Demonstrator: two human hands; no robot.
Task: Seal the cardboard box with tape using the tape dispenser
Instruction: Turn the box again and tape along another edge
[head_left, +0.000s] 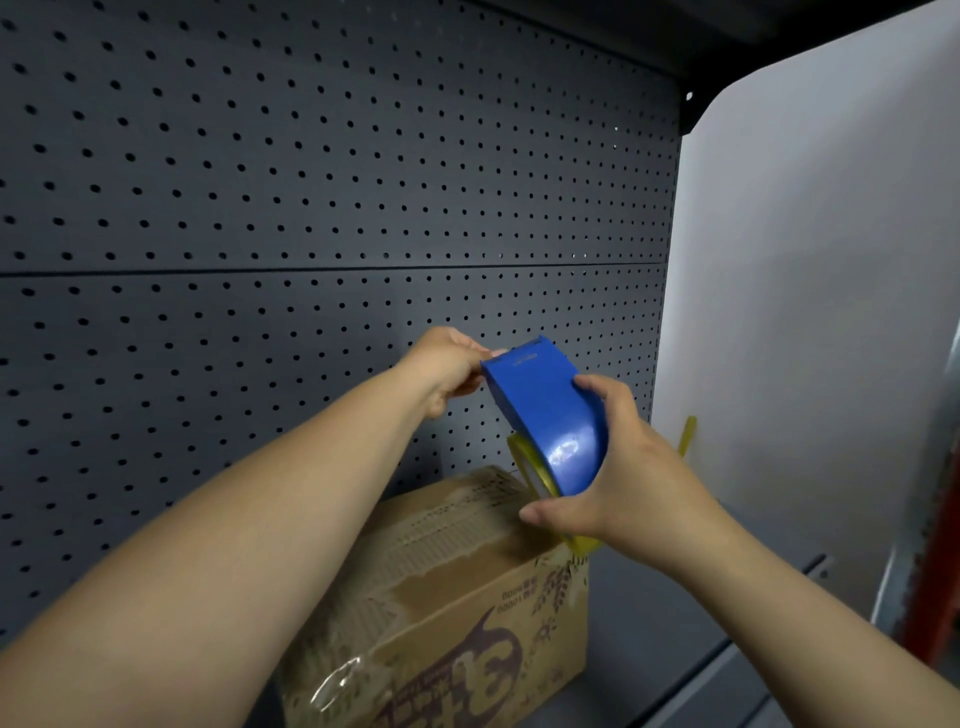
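Observation:
A blue tape dispenser (545, 410) with a yellowish tape roll is held up in the air above a brown printed cardboard box (457, 587). My right hand (618, 478) wraps around the dispenser's rounded lower end, thumb under the roll. My left hand (447, 369) pinches at the dispenser's upper front edge; what its fingertips hold is hidden. The box stands on the dark bench, flaps closed, with old clear tape on its near left corner. My left forearm crosses in front of the box's left part.
A dark pegboard wall (311, 182) rises right behind the box. A white panel (810, 312) stands at the right, with a yellow tape strip (688, 434) stuck to it. The grey bench surface (665, 623) extends right of the box.

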